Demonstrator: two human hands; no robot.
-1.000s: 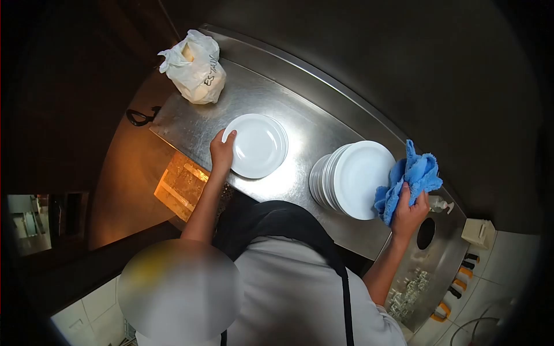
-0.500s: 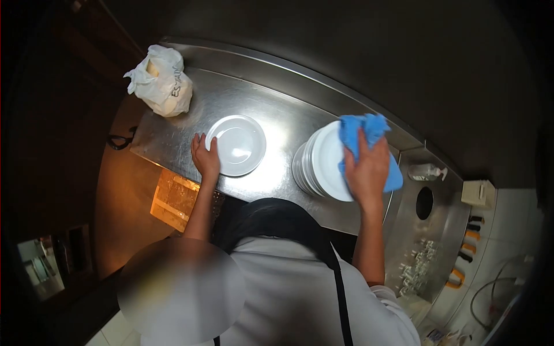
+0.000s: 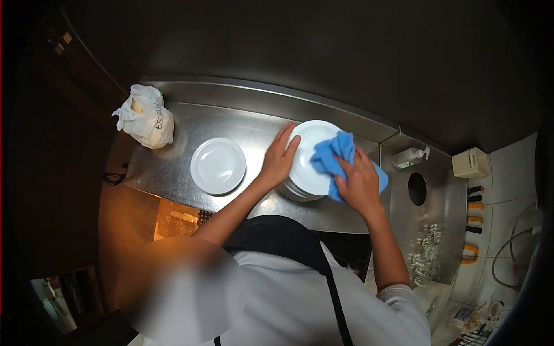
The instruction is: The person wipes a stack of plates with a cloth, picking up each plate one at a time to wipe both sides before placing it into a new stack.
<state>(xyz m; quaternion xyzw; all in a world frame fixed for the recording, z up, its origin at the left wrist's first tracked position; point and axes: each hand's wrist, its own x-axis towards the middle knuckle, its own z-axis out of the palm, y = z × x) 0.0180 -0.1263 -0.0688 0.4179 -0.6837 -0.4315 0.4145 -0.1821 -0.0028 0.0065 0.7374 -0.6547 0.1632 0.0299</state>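
A stack of white plates [image 3: 309, 179] stands on the steel counter in front of me. My left hand [image 3: 279, 161] grips the left rim of the top plate, thumb and fingers at its edge. Bunched in my right hand [image 3: 362, 183] is a blue cloth [image 3: 334, 154], pressed on the top plate's right side. Part of the cloth hangs past the rim, to the right of my hand. Another white plate [image 3: 218, 166] lies to the left, apart from the stack, with at least one more rim showing beneath it.
A tied white plastic bag [image 3: 149, 124] with handwriting sits at the counter's left end. To the right are a pump bottle [image 3: 408, 157], a round hole [image 3: 417, 189] in the steel, and several glasses [image 3: 428, 254]. Knives with black and yellow handles [image 3: 475, 206] line the right wall.
My left hand has left the separate plate and moved right to the stack's top plate. The blue cloth has shifted down and inward across that plate. The whole view has shifted slightly.
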